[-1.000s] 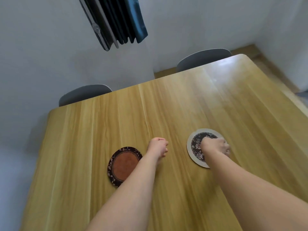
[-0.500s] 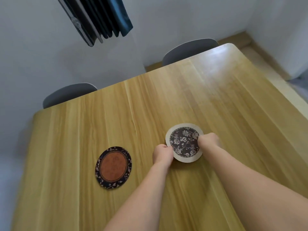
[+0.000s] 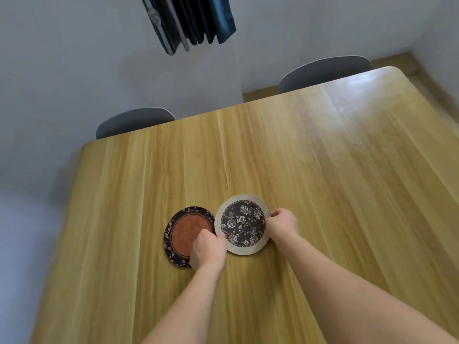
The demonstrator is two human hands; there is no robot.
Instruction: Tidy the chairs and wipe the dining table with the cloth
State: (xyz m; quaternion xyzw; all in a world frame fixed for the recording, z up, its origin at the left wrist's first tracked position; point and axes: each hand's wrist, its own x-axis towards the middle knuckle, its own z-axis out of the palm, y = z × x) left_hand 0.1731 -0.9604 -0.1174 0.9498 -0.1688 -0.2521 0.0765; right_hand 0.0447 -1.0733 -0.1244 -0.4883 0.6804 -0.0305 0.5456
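Your left hand [image 3: 208,249] and right hand [image 3: 282,223] pinch opposite edges of the floral mat [image 3: 242,224] above the counter [image 3: 323,170], overlapping the brown mat [image 3: 183,234]; two chairs [image 3: 135,121] tucked at far edge

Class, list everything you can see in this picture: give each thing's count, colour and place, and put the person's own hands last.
Rectangular wooden dining table: one, light yellow-brown, fills the middle of the view.
Round floral mat with cream rim: one, dark centre, on the table, held at both edges.
Round mat with rust-orange centre and dark leafy border: one, just left of the floral mat.
Grey chair backs: two, at the table's far side.
Dark blue curtain: one, top centre.
Left hand: pinches the floral mat's left edge.
Right hand: pinches its right edge.
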